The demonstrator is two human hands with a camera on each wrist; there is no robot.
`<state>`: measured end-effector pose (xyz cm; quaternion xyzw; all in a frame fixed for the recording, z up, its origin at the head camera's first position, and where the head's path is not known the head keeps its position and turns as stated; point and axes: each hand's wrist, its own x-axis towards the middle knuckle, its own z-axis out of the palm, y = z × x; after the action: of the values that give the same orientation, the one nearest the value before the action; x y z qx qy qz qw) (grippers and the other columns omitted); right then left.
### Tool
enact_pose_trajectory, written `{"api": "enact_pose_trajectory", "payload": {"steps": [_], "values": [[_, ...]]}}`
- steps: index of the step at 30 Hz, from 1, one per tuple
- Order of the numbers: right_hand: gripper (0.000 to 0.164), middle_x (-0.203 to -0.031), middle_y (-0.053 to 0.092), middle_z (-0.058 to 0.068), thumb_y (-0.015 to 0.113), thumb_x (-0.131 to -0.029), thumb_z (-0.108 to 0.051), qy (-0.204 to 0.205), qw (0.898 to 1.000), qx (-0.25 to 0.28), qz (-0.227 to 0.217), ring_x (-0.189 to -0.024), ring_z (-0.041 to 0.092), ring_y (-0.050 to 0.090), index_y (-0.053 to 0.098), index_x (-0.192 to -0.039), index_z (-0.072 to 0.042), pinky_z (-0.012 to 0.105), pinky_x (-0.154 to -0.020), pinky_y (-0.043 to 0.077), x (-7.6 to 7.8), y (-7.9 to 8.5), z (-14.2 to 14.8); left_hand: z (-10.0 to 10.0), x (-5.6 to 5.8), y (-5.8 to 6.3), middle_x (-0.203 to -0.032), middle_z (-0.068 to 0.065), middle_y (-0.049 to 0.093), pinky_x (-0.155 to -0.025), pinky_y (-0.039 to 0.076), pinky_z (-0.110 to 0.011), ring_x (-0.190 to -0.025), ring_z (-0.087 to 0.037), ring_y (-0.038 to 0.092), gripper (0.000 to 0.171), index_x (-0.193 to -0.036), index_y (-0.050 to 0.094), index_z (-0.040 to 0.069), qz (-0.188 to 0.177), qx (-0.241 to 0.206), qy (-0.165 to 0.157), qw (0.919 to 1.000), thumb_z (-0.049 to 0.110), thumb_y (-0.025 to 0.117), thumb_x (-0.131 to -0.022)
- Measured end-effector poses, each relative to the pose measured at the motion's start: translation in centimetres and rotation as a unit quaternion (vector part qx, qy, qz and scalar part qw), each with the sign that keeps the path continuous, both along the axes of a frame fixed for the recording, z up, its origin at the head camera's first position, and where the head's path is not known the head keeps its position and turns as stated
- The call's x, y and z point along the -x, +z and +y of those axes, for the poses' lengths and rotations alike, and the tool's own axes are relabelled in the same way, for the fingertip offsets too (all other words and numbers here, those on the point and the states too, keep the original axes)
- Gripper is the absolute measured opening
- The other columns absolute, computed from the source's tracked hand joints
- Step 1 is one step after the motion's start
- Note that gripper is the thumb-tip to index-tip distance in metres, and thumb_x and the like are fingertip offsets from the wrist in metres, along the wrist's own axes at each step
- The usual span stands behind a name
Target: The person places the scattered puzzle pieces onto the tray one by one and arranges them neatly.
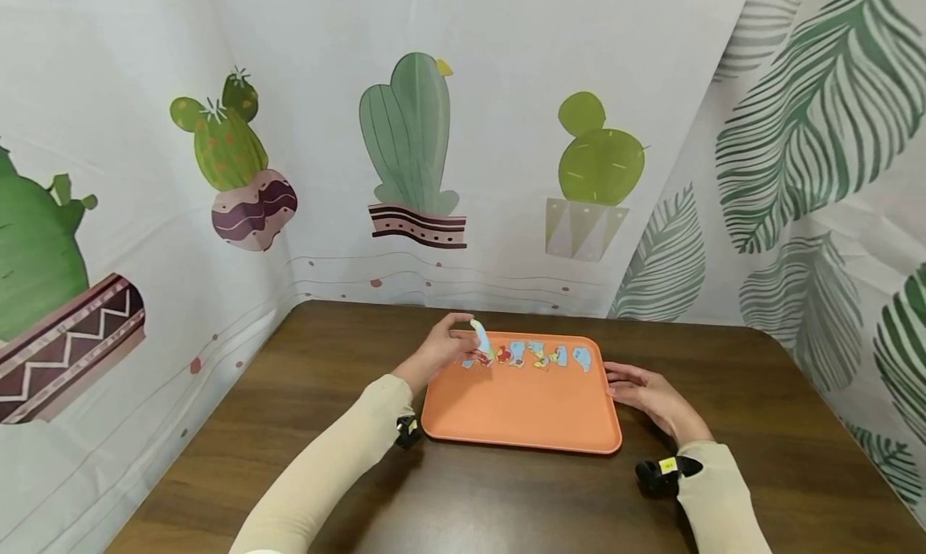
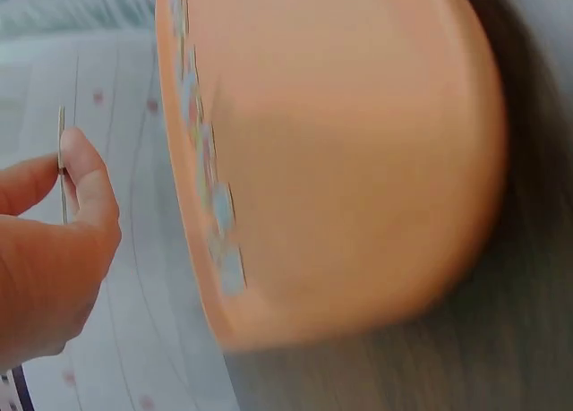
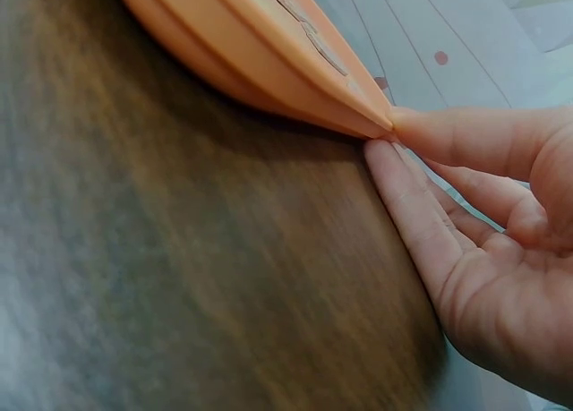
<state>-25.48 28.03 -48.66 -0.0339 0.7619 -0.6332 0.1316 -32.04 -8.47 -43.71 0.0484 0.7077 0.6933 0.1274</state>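
Observation:
My left hand (image 1: 443, 348) pinches a flat, light-blue jigsaw puzzle piece (image 1: 481, 337) between thumb and fingertips, over the far left part of an orange tray (image 1: 521, 417). That piece stands on edge and looks like a thin line in the left wrist view. Several printed puzzle pieces (image 1: 517, 353) lie in a row along the tray's far side; the left hand partly covers the row's left end. At the tray's right edge, my right hand (image 3: 483, 196) holds the rim, its thumb on the rim and a finger just under it.
The tray sits on a dark brown wooden table (image 1: 506, 498). Behind stands a white cloth backdrop (image 1: 506, 23) printed with cacti and leaves. A black wrist camera (image 1: 408, 432) is strapped to the left wrist, another black camera (image 1: 657, 478) to the right.

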Motion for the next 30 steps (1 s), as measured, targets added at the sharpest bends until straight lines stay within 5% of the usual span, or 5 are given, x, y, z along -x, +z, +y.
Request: {"api": "enact_pose_trajectory", "payload": {"steps": [13,21,30], "values": [[0.065,-0.137,0.043,0.028,0.063,-0.094,-0.009,0.008,1.000,0.002,-0.002,-0.104,0.009,0.061,0.029,-0.147,0.006,0.027,-0.089,0.053,0.2,-0.2,0.2,6.3,-2.1,-0.3,-0.098,-0.021,0.065,-0.092,0.050,-0.052,-0.100,-0.047,0.060,0.053,-0.138,0.043,0.008,-0.035,-0.018,-0.056,0.9976,-0.005,0.062,-0.090],[0.064,-0.136,0.043,0.030,0.062,-0.094,-0.009,0.004,1.000,0.000,0.000,-0.103,0.010,0.061,0.029,-0.147,0.007,0.027,-0.088,0.053,0.3,0.1,0.0,9.9,-2.6,-0.8,-0.088,-0.015,0.066,-0.079,0.057,-0.044,-0.082,-0.033,0.068,0.055,-0.137,0.046,0.005,-0.026,0.027,-0.072,0.9967,-0.007,0.065,-0.087],[0.061,-0.135,0.043,0.030,0.060,-0.096,-0.009,-0.003,1.000,0.004,-0.003,-0.103,0.011,0.061,0.030,-0.147,0.007,0.027,-0.088,0.053,0.4,-0.1,0.0,13.7,-3.0,-1.5,-0.090,-0.013,0.065,-0.067,0.059,-0.040,-0.069,-0.021,0.064,0.056,-0.132,0.049,0.003,-0.038,0.067,-0.077,0.9941,-0.017,0.062,-0.082]]}}
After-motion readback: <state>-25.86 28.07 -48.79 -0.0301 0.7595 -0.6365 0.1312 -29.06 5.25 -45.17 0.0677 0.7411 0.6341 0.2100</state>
